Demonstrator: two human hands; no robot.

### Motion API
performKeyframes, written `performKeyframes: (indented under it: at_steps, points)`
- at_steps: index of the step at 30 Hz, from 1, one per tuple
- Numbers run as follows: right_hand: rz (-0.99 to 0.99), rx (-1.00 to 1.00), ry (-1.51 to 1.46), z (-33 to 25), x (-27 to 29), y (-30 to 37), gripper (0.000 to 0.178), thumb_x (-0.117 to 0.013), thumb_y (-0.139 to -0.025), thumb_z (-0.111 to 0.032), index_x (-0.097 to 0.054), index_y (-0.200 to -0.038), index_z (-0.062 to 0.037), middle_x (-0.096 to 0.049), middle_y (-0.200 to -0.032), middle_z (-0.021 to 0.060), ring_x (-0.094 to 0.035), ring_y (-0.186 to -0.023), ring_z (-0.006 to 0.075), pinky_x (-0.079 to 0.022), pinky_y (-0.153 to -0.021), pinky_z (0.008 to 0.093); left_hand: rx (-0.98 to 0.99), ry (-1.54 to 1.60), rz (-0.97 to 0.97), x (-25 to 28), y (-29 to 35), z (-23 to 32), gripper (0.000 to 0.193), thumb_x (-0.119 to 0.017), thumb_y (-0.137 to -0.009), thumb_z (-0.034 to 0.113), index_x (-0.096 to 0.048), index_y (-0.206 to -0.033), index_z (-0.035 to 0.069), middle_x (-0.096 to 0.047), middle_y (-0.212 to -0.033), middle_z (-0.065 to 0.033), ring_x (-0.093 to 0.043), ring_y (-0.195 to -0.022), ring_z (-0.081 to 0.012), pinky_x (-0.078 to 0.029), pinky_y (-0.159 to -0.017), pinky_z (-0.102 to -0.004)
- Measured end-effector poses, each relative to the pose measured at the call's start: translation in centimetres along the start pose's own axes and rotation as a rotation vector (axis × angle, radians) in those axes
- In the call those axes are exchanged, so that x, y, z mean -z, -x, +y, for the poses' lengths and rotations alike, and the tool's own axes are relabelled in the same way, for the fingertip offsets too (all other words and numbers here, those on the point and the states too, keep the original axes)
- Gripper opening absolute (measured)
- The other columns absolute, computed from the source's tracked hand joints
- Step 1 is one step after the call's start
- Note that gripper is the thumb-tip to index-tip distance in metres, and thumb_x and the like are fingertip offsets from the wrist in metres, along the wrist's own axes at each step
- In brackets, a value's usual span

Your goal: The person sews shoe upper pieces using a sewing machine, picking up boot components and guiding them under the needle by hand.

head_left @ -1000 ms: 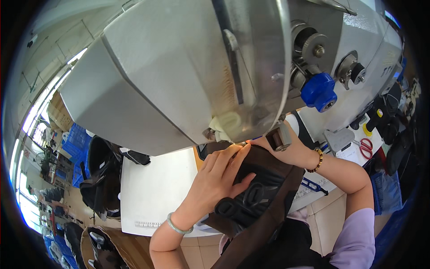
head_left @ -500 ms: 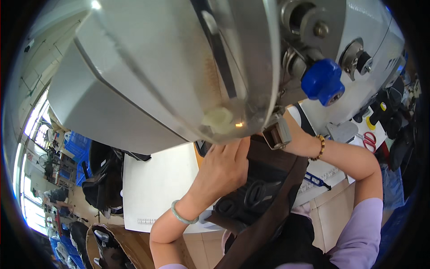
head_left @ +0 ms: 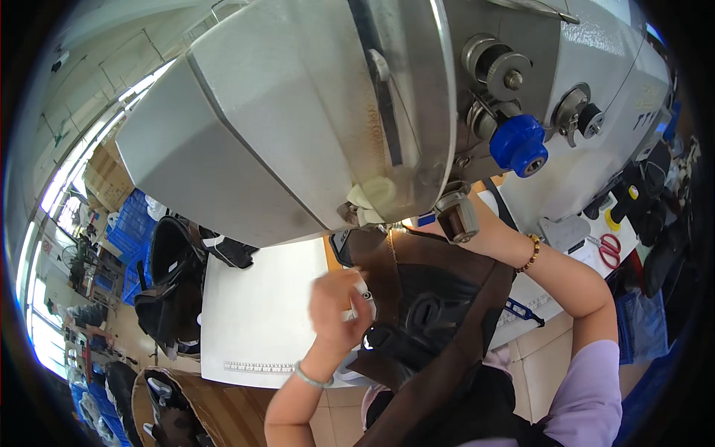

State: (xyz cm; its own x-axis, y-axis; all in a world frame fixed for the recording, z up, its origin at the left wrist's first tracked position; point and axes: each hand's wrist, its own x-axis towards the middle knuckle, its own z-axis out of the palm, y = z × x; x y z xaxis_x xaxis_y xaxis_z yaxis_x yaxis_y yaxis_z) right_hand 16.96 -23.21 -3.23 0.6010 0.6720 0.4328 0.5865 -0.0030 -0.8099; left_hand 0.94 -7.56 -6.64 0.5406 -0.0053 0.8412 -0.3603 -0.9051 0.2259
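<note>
A big grey sewing machine (head_left: pixel 283 112) fills the upper middle. Under its head lies a brown sheet of fabric or leather (head_left: pixel 462 268) with black moulded pieces (head_left: pixel 428 316) on it, draping down toward my lap. My left hand (head_left: pixel 337 309), smeared by motion, is left of the brown sheet, its fingers curled round a small pale, metallic thing (head_left: pixel 365 293) whose kind I cannot make out. My right hand (head_left: pixel 482 227) rests by the machine's needle area at the sheet's far right edge; the machine's metal fittings hide its fingers.
A blue knob (head_left: pixel 519 145) juts from the machine above my right hand. Red-handled scissors (head_left: pixel 609 250) and a blue tool (head_left: pixel 524 313) lie at right on the white table (head_left: pixel 257 316). A black bag-like item (head_left: pixel 175 276) and a cardboard box (head_left: pixel 205 402) stand left.
My left hand has drawn back from under the machine head, down and left, and now shows a small metallic thing. My right hand stays near the machine. The view has shifted slightly.
</note>
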Motion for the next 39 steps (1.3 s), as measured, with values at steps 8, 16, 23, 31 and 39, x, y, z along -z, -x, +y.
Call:
performKeyframes:
  at_steps: [8,16,23,31,39]
  points:
    - [-0.031,-0.022,0.024,-0.4,0.0,-0.1,0.028,-0.062,-0.073,-0.019,-0.055,-0.067,0.0075,-0.049,-0.052,0.0099,-0.040,-0.050,0.0096,-0.035,-0.047,0.0284,1.231,1.094,-0.142,-0.9,0.9,1.6,0.022,-0.060,-0.086,0.016,-0.060,-0.100,-0.001,-0.063,-0.082,-0.0008,-0.057,-0.073,-0.0071,-0.046,-0.067,-0.0218]
    - [0.060,0.002,-0.213,-0.4,-0.4,-0.2,0.026,-0.061,-0.072,-0.016,-0.054,-0.059,0.0052,-0.048,-0.049,0.0050,-0.038,-0.050,0.0047,-0.032,-0.043,0.0264,1.063,1.138,-0.226,0.1,0.7,0.4,0.017,-0.062,-0.084,0.011,-0.064,-0.097,0.000,-0.064,-0.087,-0.0024,-0.057,-0.077,-0.0067,-0.046,-0.068,-0.0199]
    - [0.095,-0.011,-0.084,0.4,-0.5,-0.5,0.026,-0.061,-0.074,-0.016,-0.053,-0.055,0.0020,-0.045,-0.047,-0.0001,-0.034,-0.047,0.0036,-0.029,-0.041,0.0262,1.020,1.193,-0.146,-1.8,1.8,0.3,0.017,-0.061,-0.085,0.011,-0.064,-0.098,0.001,-0.064,-0.089,-0.0009,-0.056,-0.079,-0.0061,-0.044,-0.073,-0.0195]
    - [0.013,-0.067,-0.155,-1.4,0.7,-0.6,0.015,-0.063,-0.074,-0.013,-0.062,-0.074,0.0015,-0.054,-0.061,-0.0026,-0.042,-0.056,0.0014,-0.034,-0.046,0.0230,1.000,1.053,-0.044,-2.4,1.8,2.1,0.017,-0.061,-0.085,0.009,-0.063,-0.096,-0.003,-0.052,-0.102,-0.0037,-0.052,-0.090,-0.0099,-0.043,-0.076,-0.0217]
    - [0.033,-0.184,-0.381,-1.3,0.9,-0.6,0.013,-0.059,-0.074,-0.009,-0.060,-0.071,0.0041,-0.054,-0.060,-0.0013,-0.043,-0.058,0.0028,-0.035,-0.048,0.0223,0.954,1.014,-0.080,-2.3,1.8,1.6,0.016,-0.062,-0.084,0.010,-0.063,-0.095,-0.002,-0.052,-0.100,-0.0056,-0.052,-0.090,-0.0132,-0.042,-0.077,-0.0235]
